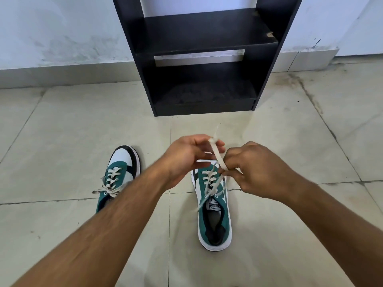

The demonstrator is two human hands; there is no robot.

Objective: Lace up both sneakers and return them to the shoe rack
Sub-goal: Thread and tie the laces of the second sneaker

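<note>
Two green, white and black sneakers stand on the tiled floor, toes pointing away from me. The left sneaker (122, 172) is laced, its lace ends tied loosely near the tongue; my left forearm covers its heel. Above the right sneaker (214, 220) both hands hold its cream lace (217, 156), which is pulled up taut from the upper eyelets. My left hand (186, 156) pinches the upper end of the lace. Lower down, my right hand (255, 170) grips the same lace by its fingers. The black shoe rack (203, 34) stands against the wall beyond the shoes.
The rack has two dark shelves with nothing on them, the lower one near floor level (203, 94). Pale floor tiles with dark grout lines spread all around. A white, stained wall (62, 32) runs behind the rack.
</note>
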